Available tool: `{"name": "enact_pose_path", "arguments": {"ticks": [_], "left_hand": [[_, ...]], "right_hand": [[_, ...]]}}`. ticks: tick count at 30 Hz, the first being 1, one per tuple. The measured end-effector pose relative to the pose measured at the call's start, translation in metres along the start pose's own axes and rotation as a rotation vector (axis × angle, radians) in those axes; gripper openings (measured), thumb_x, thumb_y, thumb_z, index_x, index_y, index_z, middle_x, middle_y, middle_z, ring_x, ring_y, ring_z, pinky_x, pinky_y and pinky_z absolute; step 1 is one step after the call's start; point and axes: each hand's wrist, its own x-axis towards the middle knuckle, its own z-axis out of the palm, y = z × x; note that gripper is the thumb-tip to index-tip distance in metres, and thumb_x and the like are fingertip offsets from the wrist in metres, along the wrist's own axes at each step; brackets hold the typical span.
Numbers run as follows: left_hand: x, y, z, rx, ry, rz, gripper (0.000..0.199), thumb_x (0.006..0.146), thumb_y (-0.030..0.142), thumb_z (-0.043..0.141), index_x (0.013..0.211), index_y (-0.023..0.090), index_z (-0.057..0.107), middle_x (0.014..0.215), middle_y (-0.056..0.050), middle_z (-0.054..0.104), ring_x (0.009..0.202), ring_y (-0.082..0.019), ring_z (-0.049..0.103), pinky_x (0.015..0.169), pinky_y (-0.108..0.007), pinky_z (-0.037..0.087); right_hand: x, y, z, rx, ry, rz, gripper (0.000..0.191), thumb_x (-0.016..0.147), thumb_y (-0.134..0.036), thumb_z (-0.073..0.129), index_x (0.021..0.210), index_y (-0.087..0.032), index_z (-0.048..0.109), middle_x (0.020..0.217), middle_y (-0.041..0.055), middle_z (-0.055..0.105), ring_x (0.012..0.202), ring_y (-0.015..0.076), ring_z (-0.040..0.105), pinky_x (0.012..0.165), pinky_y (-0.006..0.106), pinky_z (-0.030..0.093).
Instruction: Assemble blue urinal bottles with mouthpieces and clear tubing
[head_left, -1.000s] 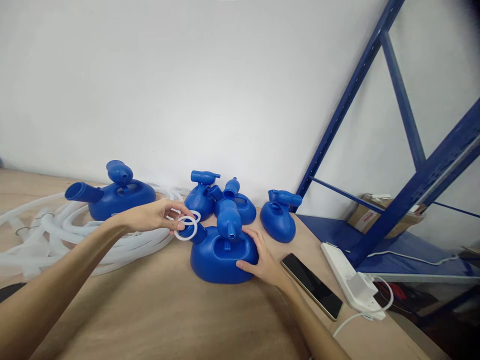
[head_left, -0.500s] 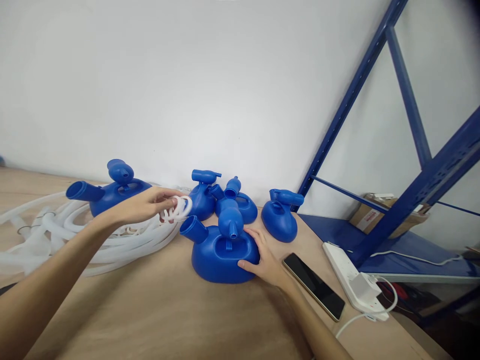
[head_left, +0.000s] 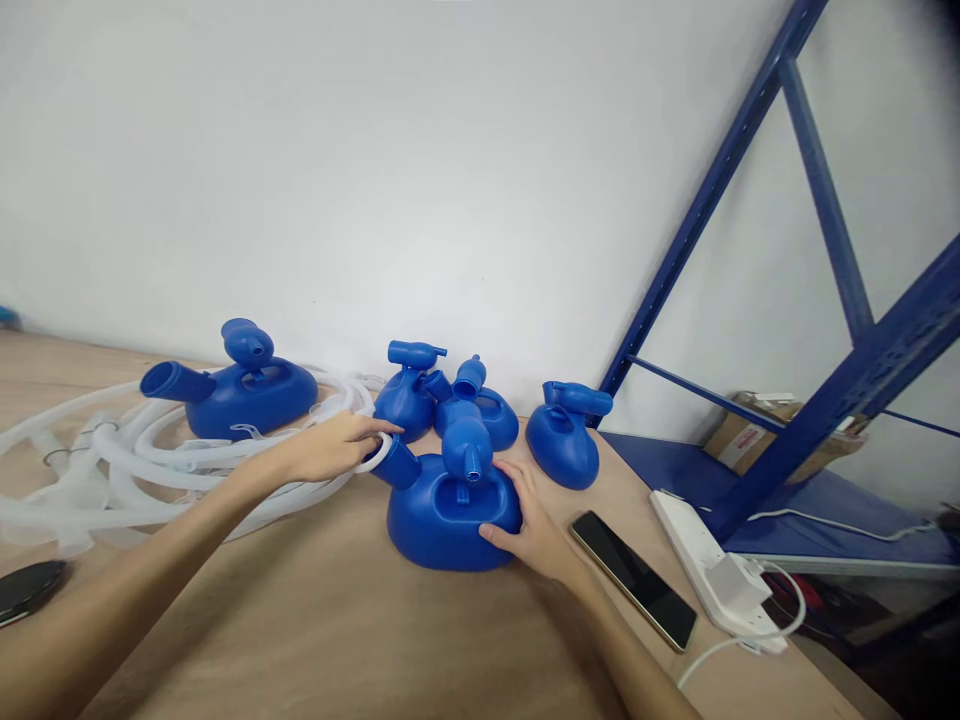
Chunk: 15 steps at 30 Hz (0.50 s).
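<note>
A blue plastic urinal bottle [head_left: 427, 530] stands upright on the table before me, its wide neck slanting up to the left. A blue bulb-shaped piece [head_left: 463, 440] sits on top of it. My right hand [head_left: 531, 525] grips the bottle's right end, thumb in front and fingers behind. At the mouth of the neck, my left hand [head_left: 341, 445] holds a white ring [head_left: 377, 460] between its fingers. The ring lies against the neck's rim; whether it is around it I cannot tell. My left fingertips are partly hidden.
More blue bottles stand behind, including one at left [head_left: 251, 400] and one at right [head_left: 562, 450]. Coiled white tubing [head_left: 150, 480] covers the left side. A phone [head_left: 634, 580] and a power strip [head_left: 712, 570] lie at right, beside a blue metal shelf [head_left: 780, 395].
My left hand has moved right and slightly down, bringing the white ring to the mouth of the bottle's neck. My right hand keeps its grip on the bottle.
</note>
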Motion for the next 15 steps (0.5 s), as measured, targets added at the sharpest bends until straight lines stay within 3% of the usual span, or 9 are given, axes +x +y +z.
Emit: {"name": "enact_pose_path", "arguments": {"ticks": [4, 7, 10, 15], "left_hand": [[0.006, 0.005, 0.023, -0.278, 0.148, -0.043, 0.052, 0.079, 0.035, 0.045, 0.116, 0.019, 0.079, 0.124, -0.008, 0.075, 0.118, -0.034, 0.065, 0.103, -0.04, 0.049], [0.015, 0.005, 0.049, -0.727, 0.302, -0.152, 0.05, 0.07, 0.034, 0.047, 0.103, 0.015, 0.079, 0.116, -0.012, 0.077, 0.113, -0.035, 0.068, 0.096, -0.043, 0.054], [0.022, 0.005, 0.067, -1.044, 0.4, -0.158, 0.045, 0.064, 0.031, 0.048, 0.092, 0.012, 0.077, 0.106, -0.015, 0.078, 0.105, -0.035, 0.07, 0.091, -0.044, 0.056], [0.023, 0.003, 0.069, -1.129, 0.351, -0.127, 0.032, 0.067, 0.031, 0.051, 0.08, 0.014, 0.074, 0.097, -0.012, 0.078, 0.097, -0.033, 0.071, 0.085, -0.041, 0.055]], "right_hand": [[0.0, -0.003, 0.001, 0.035, 0.002, 0.002, 0.076, 0.086, -0.051, 0.072, 0.148, -0.025, 0.036, 0.151, 0.0141, 0.047, 0.14, 0.0344, 0.048, 0.117, 0.052, 0.043], [0.0, -0.003, 0.002, 0.047, 0.011, 0.018, 0.076, 0.085, -0.051, 0.073, 0.146, -0.025, 0.037, 0.149, 0.0142, 0.05, 0.137, 0.0349, 0.052, 0.115, 0.052, 0.045], [-0.001, 0.0, 0.003, 0.032, 0.04, -0.006, 0.076, 0.083, -0.051, 0.074, 0.145, -0.025, 0.039, 0.147, 0.0142, 0.052, 0.136, 0.0358, 0.053, 0.114, 0.053, 0.045], [-0.002, 0.005, 0.003, 0.013, 0.054, -0.033, 0.076, 0.082, -0.051, 0.074, 0.145, -0.025, 0.039, 0.148, 0.0146, 0.052, 0.136, 0.0361, 0.052, 0.113, 0.053, 0.045]]}}
